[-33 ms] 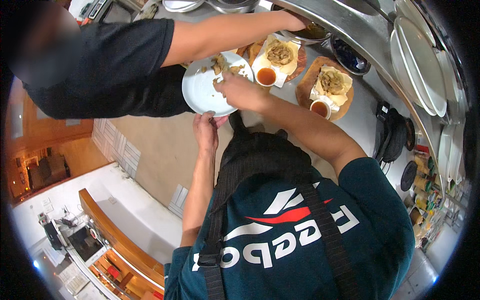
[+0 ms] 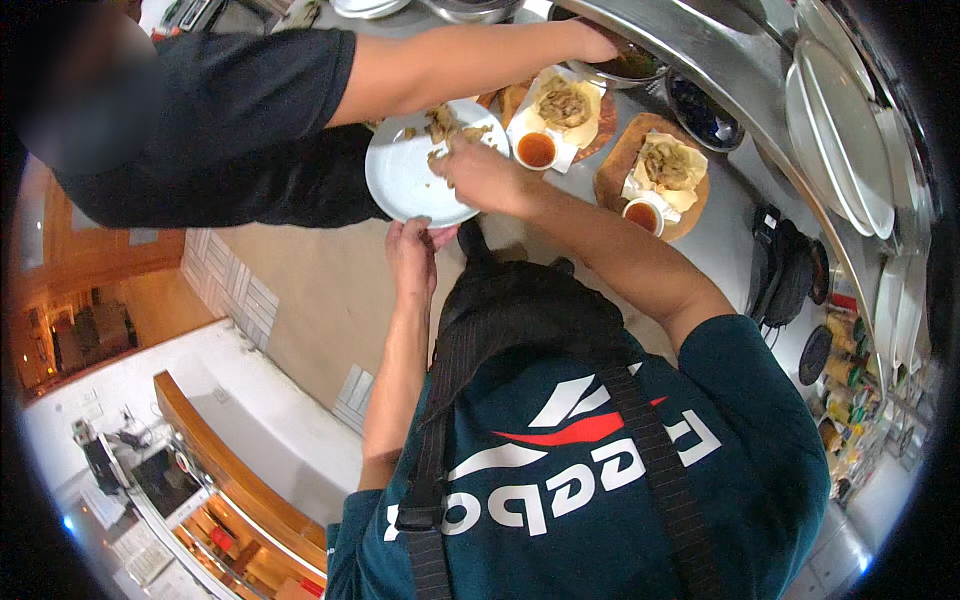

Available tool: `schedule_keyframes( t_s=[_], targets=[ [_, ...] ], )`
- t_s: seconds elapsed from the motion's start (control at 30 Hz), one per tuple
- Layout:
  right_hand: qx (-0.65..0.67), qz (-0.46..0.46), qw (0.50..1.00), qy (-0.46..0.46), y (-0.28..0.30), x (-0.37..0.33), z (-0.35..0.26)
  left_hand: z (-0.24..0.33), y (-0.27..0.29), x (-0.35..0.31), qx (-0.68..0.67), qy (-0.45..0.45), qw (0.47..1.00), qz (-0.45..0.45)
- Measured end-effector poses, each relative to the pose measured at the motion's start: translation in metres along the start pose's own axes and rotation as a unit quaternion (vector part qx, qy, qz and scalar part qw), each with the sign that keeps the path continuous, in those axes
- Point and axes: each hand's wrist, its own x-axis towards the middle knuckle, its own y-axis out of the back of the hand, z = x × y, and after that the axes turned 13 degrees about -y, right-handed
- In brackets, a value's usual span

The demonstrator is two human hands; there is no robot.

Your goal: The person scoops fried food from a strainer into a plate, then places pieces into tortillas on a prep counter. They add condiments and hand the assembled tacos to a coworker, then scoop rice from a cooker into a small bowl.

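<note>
The left hand (image 2: 412, 245) is gripping the near rim of a pale plate (image 2: 400, 180), its fingers closing on the edge from below and its thumb lying near the top of the rim. The plate is sitting in front of the person, in the upper middle of the view, beside the edge of a metal counter (image 2: 575, 190); whether the counter is bearing any of its weight, I cannot tell. The right hand (image 2: 482, 178) is reaching in over the plate from the right, its fingers curling downward and its fingertips meeting the brown food (image 2: 440, 122). Whether they are pinching a piece or only touching it, I cannot tell, as the hand itself is hiding them. The food is lying in loose bits, mostly on the far half of the plate. Beyond the right hand, two wooden boards are resting on the counter. The nearer-left board (image 2: 607, 118) is carrying a paper-lined mound (image 2: 562, 103) with a cup of red-orange sauce (image 2: 536, 150) beside it; the right board (image 2: 608, 180) is bearing another mound (image 2: 668, 165) and a second cup (image 2: 642, 215). A co-worker in black is stretching an arm (image 2: 450, 70) across from the left, above the plate, with the hand going in at a pan (image 2: 635, 65) under the shelf. A dark blue bowl (image 2: 703, 112) is standing just right of the pan.
</note>
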Motion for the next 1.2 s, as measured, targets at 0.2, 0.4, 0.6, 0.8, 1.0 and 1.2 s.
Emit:
schedule_keyframes(
  t_s=[0.2,0.4,0.6,0.8,1.0,1.2],
  targets=[
    [0.255,-0.103,0.958,-0.079,0.02,0.022,0.022,-0.014,0.01,0.01,-0.031,-0.009,0.999,0.027],
    [0.597,-0.16,0.76,-0.2,0.025,0.011,0.041,-0.053,0.01,0.007,-0.097,-0.057,0.993,0.023],
    [0.847,-0.224,0.455,-0.162,0.021,0.007,0.076,-0.076,0.002,0.006,-0.15,-0.055,0.987,0.019],
    [0.743,-0.14,0.604,-0.251,0.014,0.014,0.061,-0.082,0.0,0.018,-0.117,-0.044,0.992,0.013],
    [0.15,-0.006,0.961,-0.232,0.027,0.016,0.037,-0.081,0.006,0.023,-0.117,-0.018,0.993,-0.004],
    [0.084,0.037,0.969,-0.229,0.015,0.035,0.056,-0.085,0.015,0.021,-0.132,0.0,0.991,-0.02]
  ],
)
